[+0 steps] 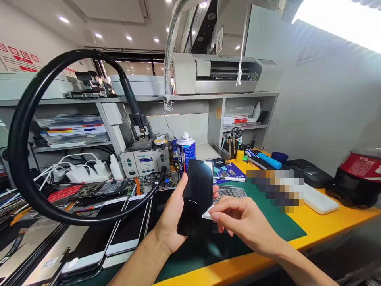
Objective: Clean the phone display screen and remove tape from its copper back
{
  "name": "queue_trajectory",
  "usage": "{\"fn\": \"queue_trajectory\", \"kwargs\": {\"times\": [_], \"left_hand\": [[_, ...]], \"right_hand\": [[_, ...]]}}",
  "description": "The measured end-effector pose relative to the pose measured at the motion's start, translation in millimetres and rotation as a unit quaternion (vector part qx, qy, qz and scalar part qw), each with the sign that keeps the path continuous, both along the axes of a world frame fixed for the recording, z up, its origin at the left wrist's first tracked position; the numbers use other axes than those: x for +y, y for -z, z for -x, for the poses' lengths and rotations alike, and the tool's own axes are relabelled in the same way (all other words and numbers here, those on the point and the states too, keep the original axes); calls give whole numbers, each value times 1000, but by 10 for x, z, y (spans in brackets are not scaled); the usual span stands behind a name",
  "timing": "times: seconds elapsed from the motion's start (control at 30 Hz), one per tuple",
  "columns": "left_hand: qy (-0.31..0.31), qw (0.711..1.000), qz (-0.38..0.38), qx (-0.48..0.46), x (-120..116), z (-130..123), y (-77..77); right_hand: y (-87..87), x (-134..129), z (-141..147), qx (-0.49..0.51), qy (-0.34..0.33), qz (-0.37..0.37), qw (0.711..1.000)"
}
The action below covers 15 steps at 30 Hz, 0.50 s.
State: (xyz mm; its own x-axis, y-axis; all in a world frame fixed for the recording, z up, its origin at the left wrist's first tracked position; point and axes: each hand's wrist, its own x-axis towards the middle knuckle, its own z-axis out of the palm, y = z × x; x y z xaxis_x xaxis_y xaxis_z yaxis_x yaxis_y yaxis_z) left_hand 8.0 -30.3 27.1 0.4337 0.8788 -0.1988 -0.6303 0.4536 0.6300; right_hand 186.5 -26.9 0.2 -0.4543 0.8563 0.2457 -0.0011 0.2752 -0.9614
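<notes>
A smartphone (196, 192) with a dark, glossy screen stands tilted upright over the green mat, its face toward me. My left hand (172, 221) is wrapped round it, thumb along the left edge and fingertips showing past the right edge. Between the thumb and fingers of my right hand (245, 220) is a small white pointed piece (206, 213), perhaps folded wipe or thin plastic; I cannot tell which. Its tip lies over the lower right edge of the screen. Whether it touches the glass is unclear.
Left of the phone, several phone screens (89, 234) lie under a looping black hose (18, 131). Behind stand a blue spray can (186, 149) and a grey soldering station (145, 161). A perforated metal plate (238, 193), white power bank (320, 200) and dark bottle (354, 182) are to the right.
</notes>
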Motion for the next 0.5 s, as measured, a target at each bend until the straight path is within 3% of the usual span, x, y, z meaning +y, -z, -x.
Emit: {"fn": "queue_trajectory", "kwargs": {"times": [0.3, 0.4, 0.5], "left_hand": [[-58, 996, -40, 49, -52, -15, -81], [-80, 991, -61, 87, -77, 9, -109], [-119, 984, -89, 102, -81, 45, -120]], "right_hand": [[201, -371, 29, -20, -41, 61, 997], [153, -389, -89, 7, -75, 132, 988], [37, -211, -257, 14, -9, 144, 989]]}}
